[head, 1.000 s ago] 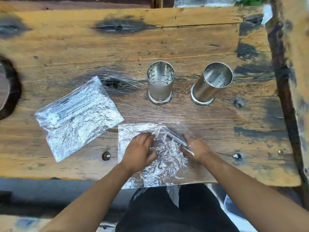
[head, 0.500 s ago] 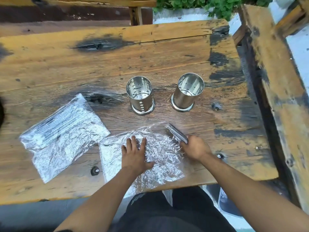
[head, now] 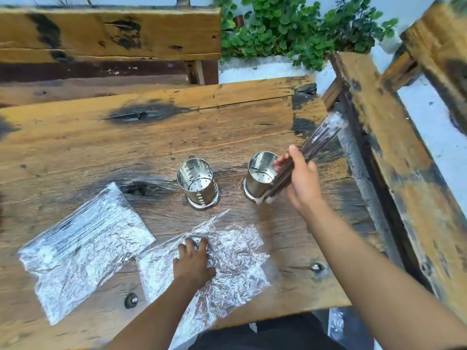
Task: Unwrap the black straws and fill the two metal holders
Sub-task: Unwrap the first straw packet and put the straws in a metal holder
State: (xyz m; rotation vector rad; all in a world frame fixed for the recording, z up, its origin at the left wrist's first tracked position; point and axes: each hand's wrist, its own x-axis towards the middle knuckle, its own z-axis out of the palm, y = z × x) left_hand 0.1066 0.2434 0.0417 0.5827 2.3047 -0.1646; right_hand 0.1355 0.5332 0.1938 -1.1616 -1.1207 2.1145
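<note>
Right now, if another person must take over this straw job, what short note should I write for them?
Right hand grips a bundle of black straws, tilted beside the right perforated metal holder.
Left hand rests flat on the opened crinkled clear wrapper.
Left perforated metal holder stands with no straws inside; a second, unopened pack of straws lies at the left of the wooden table.
Done: first pack opened.
Left: fill both holders, open the second pack.

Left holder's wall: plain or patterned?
Patterned: the left holder is shiny silver metal with rows of small punched holes, clearest in the head view.
</note>
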